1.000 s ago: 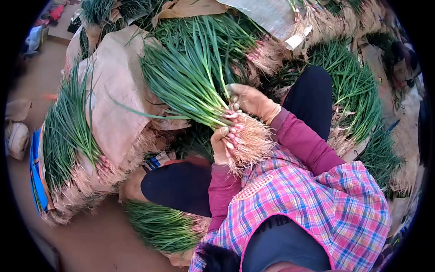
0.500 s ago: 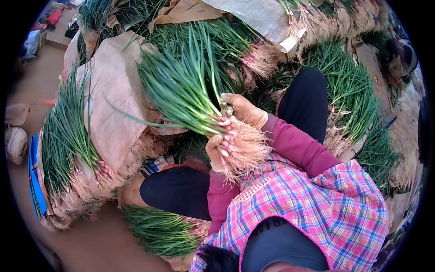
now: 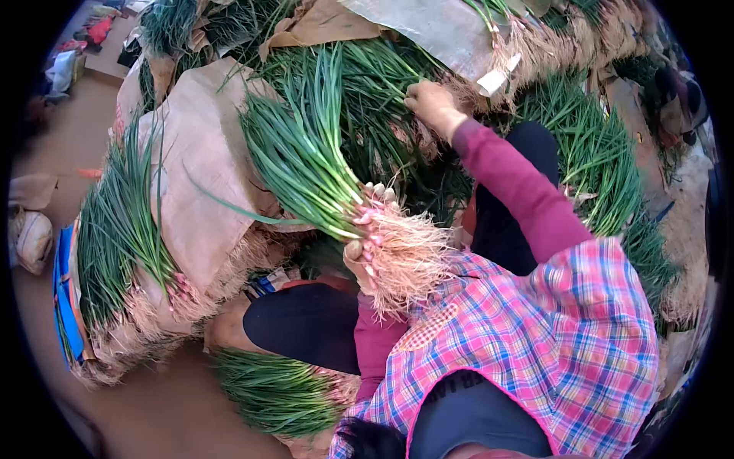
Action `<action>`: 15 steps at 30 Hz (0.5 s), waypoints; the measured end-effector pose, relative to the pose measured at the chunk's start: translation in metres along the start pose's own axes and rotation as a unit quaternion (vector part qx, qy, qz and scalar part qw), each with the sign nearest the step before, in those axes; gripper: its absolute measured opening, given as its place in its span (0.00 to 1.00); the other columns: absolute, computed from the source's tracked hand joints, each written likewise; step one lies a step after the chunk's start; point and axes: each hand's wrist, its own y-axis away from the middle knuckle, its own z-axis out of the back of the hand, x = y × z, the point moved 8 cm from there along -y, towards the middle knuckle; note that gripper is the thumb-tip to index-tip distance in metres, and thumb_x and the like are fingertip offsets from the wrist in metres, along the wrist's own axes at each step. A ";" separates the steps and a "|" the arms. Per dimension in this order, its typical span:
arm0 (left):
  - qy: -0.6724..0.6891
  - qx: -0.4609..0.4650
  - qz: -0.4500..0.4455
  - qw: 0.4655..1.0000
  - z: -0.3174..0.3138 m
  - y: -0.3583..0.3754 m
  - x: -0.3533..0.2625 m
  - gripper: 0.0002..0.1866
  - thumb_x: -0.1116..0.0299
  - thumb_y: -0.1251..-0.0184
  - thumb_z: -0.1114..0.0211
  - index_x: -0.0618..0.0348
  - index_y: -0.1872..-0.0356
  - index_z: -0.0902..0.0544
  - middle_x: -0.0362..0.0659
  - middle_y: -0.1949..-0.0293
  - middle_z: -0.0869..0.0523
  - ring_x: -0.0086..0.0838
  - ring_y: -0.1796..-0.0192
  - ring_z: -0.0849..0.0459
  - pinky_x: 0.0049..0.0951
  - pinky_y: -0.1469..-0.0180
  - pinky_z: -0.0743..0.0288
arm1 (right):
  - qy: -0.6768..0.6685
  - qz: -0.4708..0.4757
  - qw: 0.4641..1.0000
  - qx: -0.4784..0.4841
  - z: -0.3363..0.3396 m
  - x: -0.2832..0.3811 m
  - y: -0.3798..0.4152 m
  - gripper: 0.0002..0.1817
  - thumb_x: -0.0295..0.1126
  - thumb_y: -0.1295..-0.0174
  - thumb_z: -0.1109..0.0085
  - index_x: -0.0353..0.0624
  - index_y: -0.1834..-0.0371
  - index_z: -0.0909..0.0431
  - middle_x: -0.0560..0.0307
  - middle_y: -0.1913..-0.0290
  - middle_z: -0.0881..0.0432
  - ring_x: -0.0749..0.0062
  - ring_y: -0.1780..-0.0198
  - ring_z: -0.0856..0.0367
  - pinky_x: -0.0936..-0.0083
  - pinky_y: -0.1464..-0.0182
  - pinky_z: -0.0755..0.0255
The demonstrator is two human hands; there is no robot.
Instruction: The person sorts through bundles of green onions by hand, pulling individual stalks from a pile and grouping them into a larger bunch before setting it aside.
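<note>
My left hand (image 3: 356, 264), in a pale glove, is closed around a thick bunch of spring onions (image 3: 336, 191). Their green leaves point up and left, and the pink-white bulbs and long pale roots hang toward my lap. Some gloved fingertips show behind the bulbs. Farther up, my right hand (image 3: 434, 105), also gloved, reaches into a pile of spring onions (image 3: 367, 76). Its fingers are bent around stems near the bulb end, which the hand partly covers.
Brown sheets (image 3: 202, 145) cover part of the heaps. More spring onions lie at the left (image 3: 122, 222), the right (image 3: 596, 153) and below my leg (image 3: 279, 390). A white tag (image 3: 493, 80) sits by the roots at the top. My bent knees (image 3: 302, 321) flank the work.
My right hand has let go of the held bunch and moved up and right to the pile behind it. My left hand keeps the bunch in nearly the same place.
</note>
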 end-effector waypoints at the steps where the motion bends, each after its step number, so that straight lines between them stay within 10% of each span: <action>1: 0.008 0.004 0.010 1.000 0.012 -0.003 -0.003 0.33 0.68 0.46 0.39 0.64 0.37 0.36 0.50 0.48 0.26 0.34 0.47 0.25 0.33 0.39 0.30 | -0.126 -0.013 0.991 0.031 -0.002 0.017 0.017 0.09 0.36 0.40 0.37 0.43 0.64 0.19 0.58 0.71 0.18 0.66 0.69 0.18 0.65 0.64 0.25; 3: 0.028 0.001 0.048 0.998 0.038 0.002 -0.004 0.26 0.66 0.40 0.43 0.66 0.41 0.31 0.53 0.47 0.24 0.32 0.51 0.21 0.34 0.47 0.24 | -0.351 -0.129 0.913 0.164 -0.022 0.024 0.050 0.07 0.33 0.42 0.34 0.42 0.68 0.19 0.63 0.77 0.21 0.80 0.80 0.25 0.84 0.76 0.31; 4: 0.040 -0.010 0.074 0.996 0.051 0.013 0.002 0.23 0.65 0.37 0.45 0.67 0.43 0.29 0.54 0.47 0.23 0.31 0.53 0.19 0.34 0.51 0.21 | -0.377 0.038 0.905 0.194 -0.057 0.043 0.078 0.06 0.33 0.42 0.34 0.43 0.70 0.19 0.63 0.78 0.21 0.82 0.81 0.25 0.86 0.79 0.32; 6: -0.151 -0.139 0.087 0.975 0.083 0.025 -0.002 0.25 0.69 0.44 0.43 0.75 0.47 0.29 0.55 0.60 0.18 0.22 0.72 0.20 0.20 0.72 0.21 | -0.448 -0.049 0.844 0.292 -0.079 0.046 0.100 0.07 0.33 0.39 0.37 0.41 0.67 0.20 0.63 0.74 0.19 0.81 0.79 0.24 0.86 0.78 0.31; 8: -0.158 -0.212 0.117 0.957 0.097 0.036 0.007 0.25 0.69 0.44 0.42 0.79 0.48 0.29 0.54 0.67 0.17 0.20 0.80 0.24 0.13 0.81 0.28 | -0.631 -0.183 0.641 0.396 -0.124 0.039 0.111 0.07 0.32 0.35 0.41 0.41 0.60 0.21 0.60 0.69 0.18 0.80 0.76 0.22 0.86 0.78 0.29; 9: -0.110 -0.203 0.105 0.967 0.093 0.032 0.008 0.25 0.68 0.44 0.42 0.79 0.48 0.29 0.55 0.66 0.17 0.21 0.80 0.23 0.14 0.81 0.27 | -0.744 -0.222 0.557 0.295 -0.123 0.041 0.114 0.08 0.32 0.33 0.45 0.40 0.56 0.23 0.59 0.66 0.19 0.78 0.74 0.21 0.85 0.77 0.26; 11: -0.038 -0.206 0.082 0.974 0.089 0.033 0.005 0.25 0.68 0.43 0.42 0.79 0.48 0.30 0.55 0.66 0.18 0.21 0.79 0.23 0.14 0.80 0.26 | -0.779 -0.255 0.468 0.331 -0.131 0.043 0.120 0.07 0.31 0.33 0.44 0.39 0.58 0.24 0.59 0.68 0.21 0.77 0.72 0.22 0.81 0.75 0.24; 15: 0.003 -0.191 0.089 0.977 0.083 0.033 0.008 0.26 0.68 0.44 0.41 0.75 0.46 0.29 0.50 0.68 0.17 0.18 0.78 0.23 0.13 0.78 0.26 | -0.800 -0.253 0.496 0.223 -0.127 0.034 0.113 0.06 0.30 0.32 0.46 0.38 0.65 0.24 0.61 0.74 0.21 0.81 0.78 0.25 0.88 0.75 0.27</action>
